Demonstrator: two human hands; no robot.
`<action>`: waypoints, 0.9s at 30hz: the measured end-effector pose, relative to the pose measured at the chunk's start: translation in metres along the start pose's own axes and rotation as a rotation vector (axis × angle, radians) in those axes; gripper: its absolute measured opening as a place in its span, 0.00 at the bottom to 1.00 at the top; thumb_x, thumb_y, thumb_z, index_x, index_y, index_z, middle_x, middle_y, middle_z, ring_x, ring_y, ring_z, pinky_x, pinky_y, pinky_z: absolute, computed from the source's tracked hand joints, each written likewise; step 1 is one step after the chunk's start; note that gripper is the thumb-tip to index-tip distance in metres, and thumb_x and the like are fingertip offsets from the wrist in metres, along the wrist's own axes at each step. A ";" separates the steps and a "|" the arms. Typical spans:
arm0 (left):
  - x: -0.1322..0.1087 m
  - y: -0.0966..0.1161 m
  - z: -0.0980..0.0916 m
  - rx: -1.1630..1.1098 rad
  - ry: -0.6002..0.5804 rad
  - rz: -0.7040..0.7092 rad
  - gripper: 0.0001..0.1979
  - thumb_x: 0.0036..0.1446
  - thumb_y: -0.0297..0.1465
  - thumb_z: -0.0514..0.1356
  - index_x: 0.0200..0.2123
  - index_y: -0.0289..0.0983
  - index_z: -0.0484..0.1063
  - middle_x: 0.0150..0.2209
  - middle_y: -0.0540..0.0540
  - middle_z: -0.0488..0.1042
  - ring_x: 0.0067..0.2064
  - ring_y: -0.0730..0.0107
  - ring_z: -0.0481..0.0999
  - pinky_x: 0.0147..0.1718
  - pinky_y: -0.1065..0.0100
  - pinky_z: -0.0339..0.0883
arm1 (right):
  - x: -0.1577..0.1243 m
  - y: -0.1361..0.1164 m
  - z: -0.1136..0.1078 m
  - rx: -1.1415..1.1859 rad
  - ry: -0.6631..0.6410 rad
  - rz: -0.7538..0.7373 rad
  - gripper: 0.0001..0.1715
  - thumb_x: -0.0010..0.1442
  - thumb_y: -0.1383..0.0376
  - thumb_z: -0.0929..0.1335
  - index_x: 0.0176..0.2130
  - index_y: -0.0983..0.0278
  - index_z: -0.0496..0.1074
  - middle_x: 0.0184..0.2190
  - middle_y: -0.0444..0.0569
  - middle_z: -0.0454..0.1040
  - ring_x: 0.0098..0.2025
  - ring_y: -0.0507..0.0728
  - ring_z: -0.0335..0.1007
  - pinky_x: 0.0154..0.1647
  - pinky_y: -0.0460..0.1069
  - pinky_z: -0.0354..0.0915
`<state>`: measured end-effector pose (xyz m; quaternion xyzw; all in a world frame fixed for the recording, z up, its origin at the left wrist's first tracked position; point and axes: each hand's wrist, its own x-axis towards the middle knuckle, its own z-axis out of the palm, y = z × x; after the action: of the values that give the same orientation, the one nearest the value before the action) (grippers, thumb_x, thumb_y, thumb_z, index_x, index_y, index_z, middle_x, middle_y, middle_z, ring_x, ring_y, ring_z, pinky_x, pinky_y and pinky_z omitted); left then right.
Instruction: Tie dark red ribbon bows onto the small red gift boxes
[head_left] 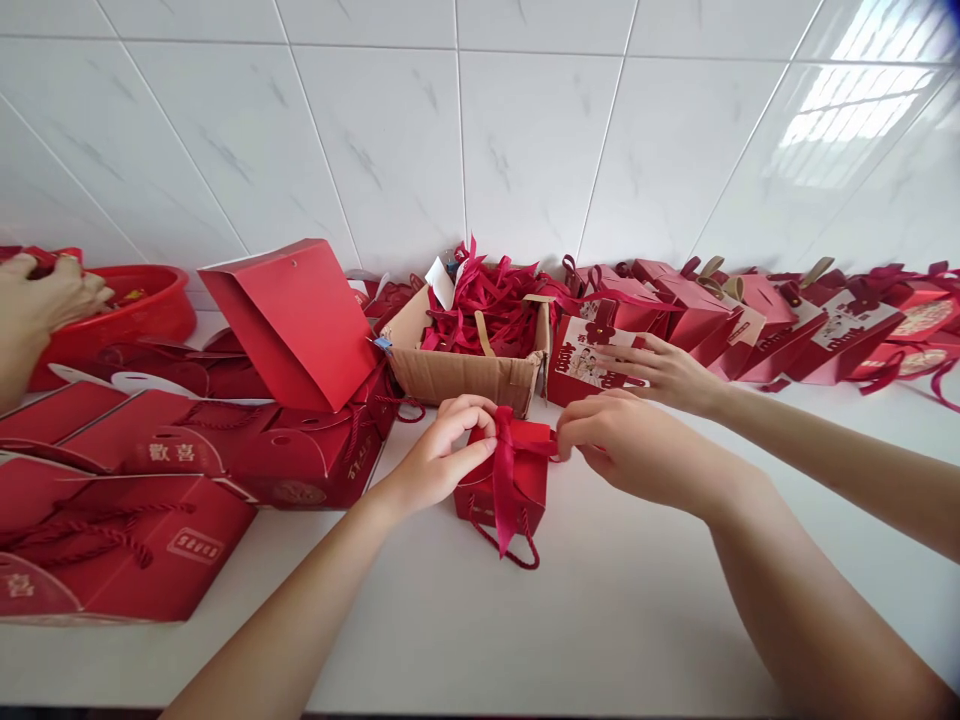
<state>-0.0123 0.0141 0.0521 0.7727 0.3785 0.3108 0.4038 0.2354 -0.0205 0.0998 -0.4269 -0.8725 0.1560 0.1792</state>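
A small red gift box (491, 497) with a twisted cord handle sits on the white table before me. Dark red ribbon (505, 485) crosses its top, one end hanging down the near side over the box. My left hand (454, 450) is closed at the box's upper left, thumb and fingers pinching the ribbon. On the right side, my right hand (637, 455) is closed with its fingertips on another part of the ribbon, which runs out toward them from the box top. The fingertips of my right hand are partly hidden.
Behind the box stands an open carton (465, 377) full of ribbons. Red gift boxes (300, 450) crowd the left, and more boxes (697, 310) line the wall at right. One co-worker's hand (660, 370) touches a printed box (574, 375); another's (52, 295) is over a red basin (161, 310).
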 end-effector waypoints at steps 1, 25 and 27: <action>0.000 -0.001 0.000 -0.007 -0.002 0.004 0.07 0.59 0.33 0.54 0.29 0.39 0.64 0.51 0.44 0.65 0.58 0.60 0.60 0.61 0.56 0.53 | -0.004 0.003 -0.002 -0.010 -0.049 0.015 0.16 0.50 0.78 0.67 0.26 0.57 0.75 0.31 0.47 0.76 0.31 0.57 0.69 0.33 0.52 0.61; -0.001 0.005 -0.001 0.059 -0.033 -0.049 0.07 0.60 0.34 0.53 0.31 0.39 0.64 0.56 0.43 0.64 0.64 0.58 0.55 0.63 0.54 0.50 | 0.059 0.009 0.027 0.903 -0.096 0.049 0.10 0.58 0.65 0.68 0.42 0.64 0.66 0.28 0.42 0.70 0.29 0.48 0.65 0.30 0.44 0.61; 0.000 0.005 -0.001 0.052 -0.031 -0.058 0.07 0.61 0.34 0.53 0.31 0.39 0.64 0.55 0.43 0.64 0.63 0.58 0.55 0.62 0.54 0.51 | 0.059 0.008 0.027 0.878 -0.093 0.027 0.10 0.59 0.66 0.68 0.43 0.65 0.68 0.29 0.43 0.71 0.29 0.48 0.65 0.29 0.44 0.61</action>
<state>-0.0117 0.0124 0.0564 0.7763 0.4023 0.2773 0.3983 0.1949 0.0279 0.0833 -0.3142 -0.7251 0.5333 0.3018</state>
